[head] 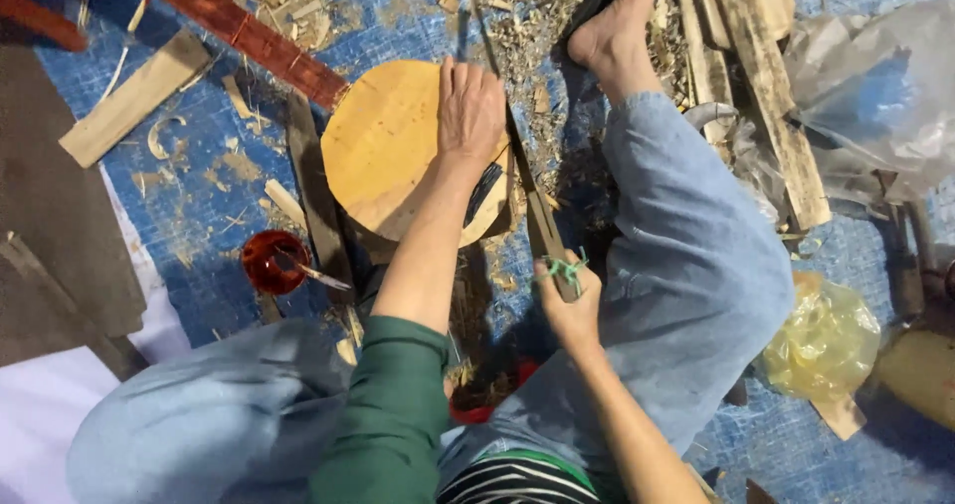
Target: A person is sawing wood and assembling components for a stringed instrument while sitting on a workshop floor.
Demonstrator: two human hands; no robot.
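Wooden disc [388,146] under flat left hand [470,106]; right hand [572,300] grips a half-hidden, perhaps metal blade [532,201].

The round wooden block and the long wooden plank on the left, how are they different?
The round wooden block is a golden disc; the long wooden plank is paler, flat and narrow. The left hand rests on the block, while nothing touches the plank. Both lie on the blue tarp among shavings.
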